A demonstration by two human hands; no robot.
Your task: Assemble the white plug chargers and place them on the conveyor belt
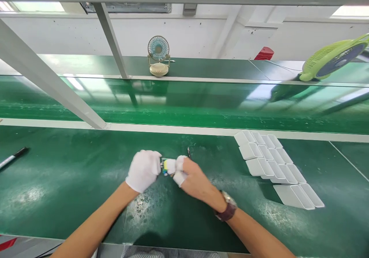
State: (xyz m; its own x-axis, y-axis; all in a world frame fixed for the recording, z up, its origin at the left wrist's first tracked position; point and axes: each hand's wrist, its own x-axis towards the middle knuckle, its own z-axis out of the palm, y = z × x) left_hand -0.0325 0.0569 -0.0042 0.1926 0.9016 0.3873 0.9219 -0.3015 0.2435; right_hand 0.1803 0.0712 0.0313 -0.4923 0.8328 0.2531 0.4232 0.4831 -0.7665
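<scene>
White-gloved left hand [143, 170] and right hand [193, 178] fingers pinching small coloured part [165, 166] between them, raised off desk [72, 181] for close handling.

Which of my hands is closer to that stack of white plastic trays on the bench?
Right. Your right hand sits just left of the white trays, apart from them. Your gloved left hand is farther left, beyond the small part both hands pinch.

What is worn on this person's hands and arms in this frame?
The left hand is fully covered by a white fabric glove. The right hand has only white finger cots on a few fingertips. A wristwatch with a dark brown strap and metal case sits on the right wrist. Both forearms are bare, with no sleeves in view.
</scene>
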